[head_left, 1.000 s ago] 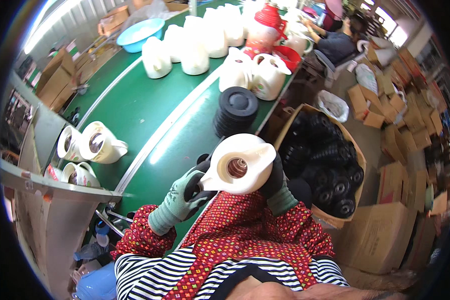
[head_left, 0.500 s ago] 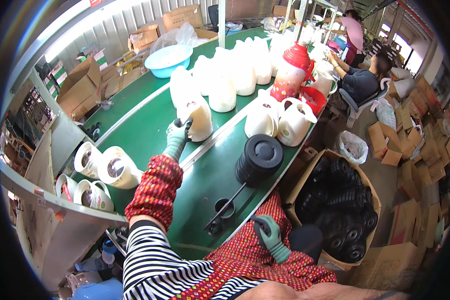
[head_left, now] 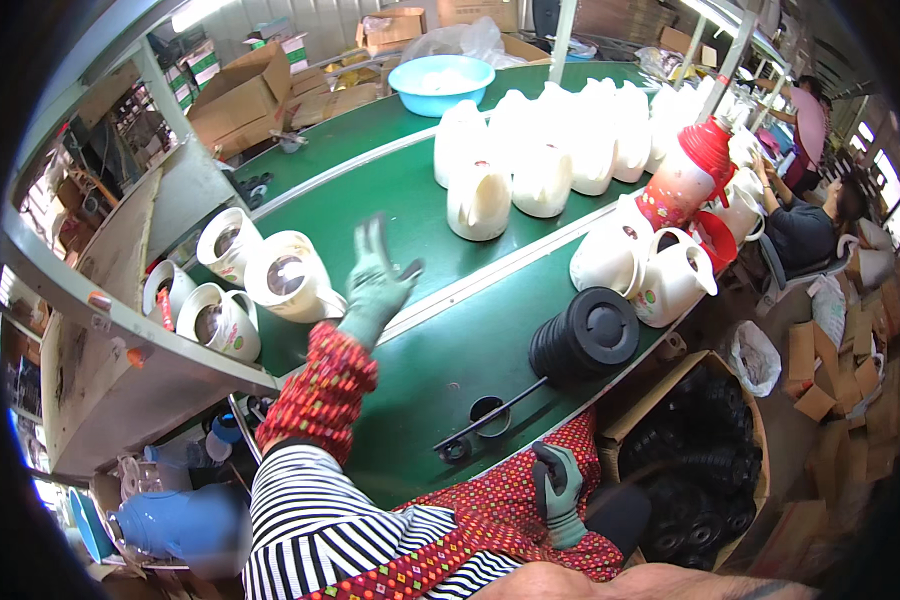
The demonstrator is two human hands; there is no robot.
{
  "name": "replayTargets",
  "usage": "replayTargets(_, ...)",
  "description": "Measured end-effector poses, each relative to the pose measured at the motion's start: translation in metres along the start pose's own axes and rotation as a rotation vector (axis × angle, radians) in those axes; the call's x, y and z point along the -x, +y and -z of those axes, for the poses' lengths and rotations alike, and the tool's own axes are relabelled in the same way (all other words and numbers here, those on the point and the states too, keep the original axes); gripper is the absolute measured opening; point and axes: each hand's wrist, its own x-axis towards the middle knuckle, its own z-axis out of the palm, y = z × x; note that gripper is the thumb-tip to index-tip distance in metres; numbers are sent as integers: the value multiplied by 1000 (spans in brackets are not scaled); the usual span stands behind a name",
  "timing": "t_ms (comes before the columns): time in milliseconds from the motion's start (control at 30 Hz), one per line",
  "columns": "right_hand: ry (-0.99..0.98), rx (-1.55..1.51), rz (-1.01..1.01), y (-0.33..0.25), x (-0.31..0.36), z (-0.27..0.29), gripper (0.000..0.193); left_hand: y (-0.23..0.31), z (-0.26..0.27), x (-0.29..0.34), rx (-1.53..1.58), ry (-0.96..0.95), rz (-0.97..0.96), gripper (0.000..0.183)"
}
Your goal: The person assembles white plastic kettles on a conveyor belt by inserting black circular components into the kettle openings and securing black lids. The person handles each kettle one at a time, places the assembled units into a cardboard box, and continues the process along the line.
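Green-grey knit glove on the left hand point(head_left: 375, 285), raised over the green conveyor belt point(head_left: 420, 190) with fingers spread, slightly motion-blurred, gripping nothing; a red patterned sleeve cover runs down the forearm to a striped shirt. Nearest thing: a cream jug body point(head_left: 288, 277) lying on its side just left of that hand, mouth facing the camera, not touching the glove as far as can be seen. Three more cream jug bodies point(head_left: 215, 318) lie beyond it further left, partly cut off by the grey shelf edge point(head_left: 120, 320).

Right hand point(head_left: 560, 490), same glove, rests low on the red patterned apron near the lap, fingers loosely curled; whether it pinches the cloth or only lies on it is not clear. Just right of it an open cardboard box point(head_left: 670, 400) of black round parts, contents dark and hard to separate. Up from the right hand, a stack of black lids point(head_left: 585, 342) sits on the belt's near strip; a thin black rod point(head_left: 490, 415) and a round hole lie between stack and hand.

Ahead of the left hand, upright white jugs point(head_left: 480, 200) cluster mid-belt, overexposed further back so their edges merge. A blue basin point(head_left: 440, 82) sits far ahead. A red-topped flask point(head_left: 685, 180) and more cream jugs stand right of the divider. Another person sits at the far right, mostly cropped.
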Motion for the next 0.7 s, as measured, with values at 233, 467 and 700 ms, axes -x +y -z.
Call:
replayTargets(233,-20,-36,24,0,-4,-5,23,-156,91,62,-543,-58,387,94)
replayTargets(467,-42,-136,-101,-45,-21,4,40,-147,91,66,-206,15,70,44)
replayTargets(700,-234,-512,-362,-158,-73,-12,105,26,154,130,94,-67,-418,38)
